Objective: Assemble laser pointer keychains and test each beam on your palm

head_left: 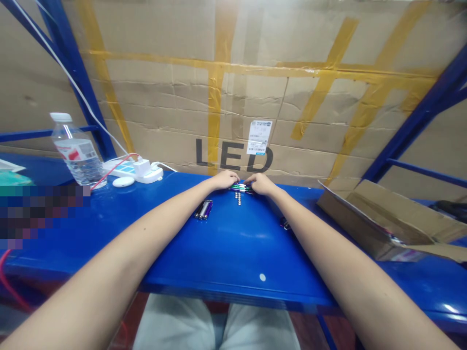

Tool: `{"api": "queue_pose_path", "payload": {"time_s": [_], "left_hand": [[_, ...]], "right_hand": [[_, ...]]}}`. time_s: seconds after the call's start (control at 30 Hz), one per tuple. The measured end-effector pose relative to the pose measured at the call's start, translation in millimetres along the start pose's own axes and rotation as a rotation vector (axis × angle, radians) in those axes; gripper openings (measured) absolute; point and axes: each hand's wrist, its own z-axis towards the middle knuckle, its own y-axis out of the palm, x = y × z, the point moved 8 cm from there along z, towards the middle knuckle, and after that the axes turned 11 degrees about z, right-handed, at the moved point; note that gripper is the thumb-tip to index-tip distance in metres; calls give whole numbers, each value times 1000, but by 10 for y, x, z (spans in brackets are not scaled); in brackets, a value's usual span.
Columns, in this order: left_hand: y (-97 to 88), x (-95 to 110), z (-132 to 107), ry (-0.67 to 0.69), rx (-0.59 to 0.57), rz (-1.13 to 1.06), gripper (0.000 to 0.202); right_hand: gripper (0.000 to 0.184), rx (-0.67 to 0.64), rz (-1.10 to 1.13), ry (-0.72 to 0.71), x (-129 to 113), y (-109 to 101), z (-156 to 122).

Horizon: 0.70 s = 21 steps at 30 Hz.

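Observation:
Toward the back of the blue table, a small bundle of slim shiny tubes (241, 187) in green, purple and silver lies crosswise between my hands. They could be pens or little flashlights; I cannot tell. My left hand (225, 180) has its fingers curled at the left end of the bundle. At the right end, my right hand (261, 184) pinches with bent fingers. Just in front are several small round silver pieces (238, 198) in short rows. Nearer my left forearm lies another group of purple and silver tubes (204, 210).
A small dark object (285, 223) lies beside my right forearm. An open cardboard box (379, 218) stands at right. On the left are a water bottle (78, 150), a white power strip (146, 173) with cables and a white disc (123, 182). Large cardboard (164, 107) walls the back.

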Motion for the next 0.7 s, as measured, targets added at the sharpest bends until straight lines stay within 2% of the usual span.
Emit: {"api": "queue_pose_path", "payload": {"time_s": [0.2,0.43,0.7], "left_hand": [[12,13,-23,-20,-7,-7,37],[24,-14,-1,-24,-3,-6,37],[-30,-39,-33,-28,11,10,34]], "right_hand": [[67,2,33,23,39,-30,-31],[59,33,78,1,2,-133,-40],[48,108,189,6,-41,-382,-63]]}}
